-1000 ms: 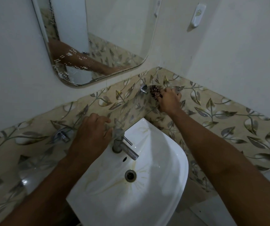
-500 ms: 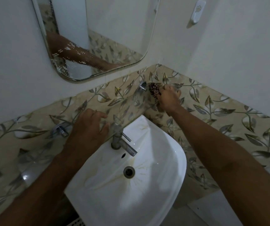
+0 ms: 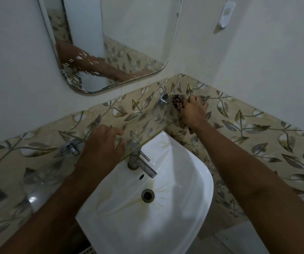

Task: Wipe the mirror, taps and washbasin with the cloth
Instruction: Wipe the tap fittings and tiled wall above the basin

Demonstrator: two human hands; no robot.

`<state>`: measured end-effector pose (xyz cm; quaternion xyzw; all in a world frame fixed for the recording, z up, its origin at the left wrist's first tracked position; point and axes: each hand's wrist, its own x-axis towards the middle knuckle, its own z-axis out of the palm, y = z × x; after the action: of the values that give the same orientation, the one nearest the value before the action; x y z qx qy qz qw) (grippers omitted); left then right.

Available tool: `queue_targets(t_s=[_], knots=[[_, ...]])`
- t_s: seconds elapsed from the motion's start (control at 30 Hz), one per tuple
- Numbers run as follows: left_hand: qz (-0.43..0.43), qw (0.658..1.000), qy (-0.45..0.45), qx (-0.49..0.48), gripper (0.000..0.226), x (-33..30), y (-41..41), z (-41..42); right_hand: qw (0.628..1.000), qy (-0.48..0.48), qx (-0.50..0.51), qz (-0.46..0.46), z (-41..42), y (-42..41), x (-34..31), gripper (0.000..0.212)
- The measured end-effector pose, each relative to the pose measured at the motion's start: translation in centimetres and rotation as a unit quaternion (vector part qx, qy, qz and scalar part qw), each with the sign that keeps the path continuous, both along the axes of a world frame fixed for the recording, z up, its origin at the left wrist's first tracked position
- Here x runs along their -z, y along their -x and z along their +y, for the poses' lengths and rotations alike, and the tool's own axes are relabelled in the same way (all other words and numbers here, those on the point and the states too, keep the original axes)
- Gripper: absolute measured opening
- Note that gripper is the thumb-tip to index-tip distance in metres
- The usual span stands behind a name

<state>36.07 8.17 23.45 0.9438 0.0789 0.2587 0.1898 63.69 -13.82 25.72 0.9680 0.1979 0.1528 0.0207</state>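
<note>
A white washbasin (image 3: 187,226) with brownish stains hangs below a leaf-patterned tile band. Its steel tap (image 3: 140,164) stands at the back rim. My left hand (image 3: 101,145) rests flat with spread fingers on the basin's back left edge, against the tiles. My right hand (image 3: 193,110) holds a dark patterned cloth (image 3: 177,103) pressed onto a wall tap in the corner, beside its round steel flange (image 3: 163,99). The tap itself is hidden under the cloth. Another wall tap (image 3: 70,146) sits left of my left hand. The mirror (image 3: 110,39) hangs above, spotted at its lower left.
A white plastic wall hook (image 3: 224,13) is fixed high on the right wall. Two tiled walls meet in a corner just behind the basin. Grey floor shows at the lower right (image 3: 239,241).
The view has shifted slightly. My right hand keeps the cloth on the corner tap with small movements. My left hand stays on the basin's edge.
</note>
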Motion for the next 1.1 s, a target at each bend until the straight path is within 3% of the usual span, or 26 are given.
queue_targets(t_s=[0.23,0.37,0.47,0.7,0.93,1.1], knots=[[0.02,1.0,0.009,-0.007,0.037,-0.3,-0.1,-0.7,0.994,-0.063,-0.087,0.01,0.3,2.6,1.3,0.041],[0.027,0.999,0.013,-0.018,0.023,-0.4,0.1,-1.3,0.988,-0.142,-0.029,0.062,1.3,1.7,0.4,0.036],[0.027,0.999,0.021,-0.014,0.023,-0.6,0.4,-1.2,0.988,-0.139,-0.028,0.059,2.6,2.9,0.3,0.036],[0.034,0.999,0.029,-0.012,0.044,-0.7,1.0,-1.0,0.963,-0.155,-0.206,0.083,3.4,7.2,1.9,0.041],[0.025,0.998,0.038,-0.031,0.042,-0.8,2.1,-1.0,0.974,-0.204,-0.063,0.073,3.5,5.1,1.0,0.036],[0.026,0.999,0.031,-0.029,0.038,-0.3,3.0,-1.3,0.957,-0.238,-0.14,0.088,5.3,10.6,2.0,0.036]])
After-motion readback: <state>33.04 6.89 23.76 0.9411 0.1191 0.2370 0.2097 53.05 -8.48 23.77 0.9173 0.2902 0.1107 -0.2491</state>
